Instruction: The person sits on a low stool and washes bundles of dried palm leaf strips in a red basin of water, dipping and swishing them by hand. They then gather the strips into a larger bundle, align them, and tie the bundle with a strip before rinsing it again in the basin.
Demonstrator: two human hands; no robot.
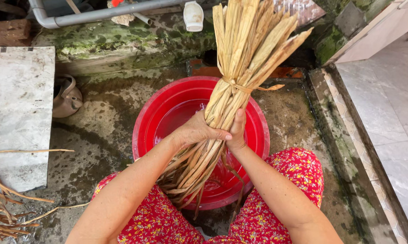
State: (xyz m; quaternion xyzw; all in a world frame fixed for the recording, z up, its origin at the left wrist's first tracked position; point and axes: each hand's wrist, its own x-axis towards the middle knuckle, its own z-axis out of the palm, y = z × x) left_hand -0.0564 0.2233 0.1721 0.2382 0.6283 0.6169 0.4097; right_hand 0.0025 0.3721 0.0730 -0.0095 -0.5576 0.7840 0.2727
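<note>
Overall light: soft, even daylight; bright, no hard shadows.
Brightest zone: pale tiled floor [389, 104] at 3 o'clock, near washed out.
Darkest zone: recess behind the bundle of dried stalks [240, 90], 12 o'clock, detail lost.
Glare: faint sheen on wet inside of red basin [177, 108].
Shadows: diffuse, under the basin rim and forearms.
Focus: sharp centre; no motion blur.
Edges: mild wide-angle stretch at corners.

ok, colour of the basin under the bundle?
Red basin, water inside; clearest in the head view, under the tan reed bundle that both hands grip.
</note>
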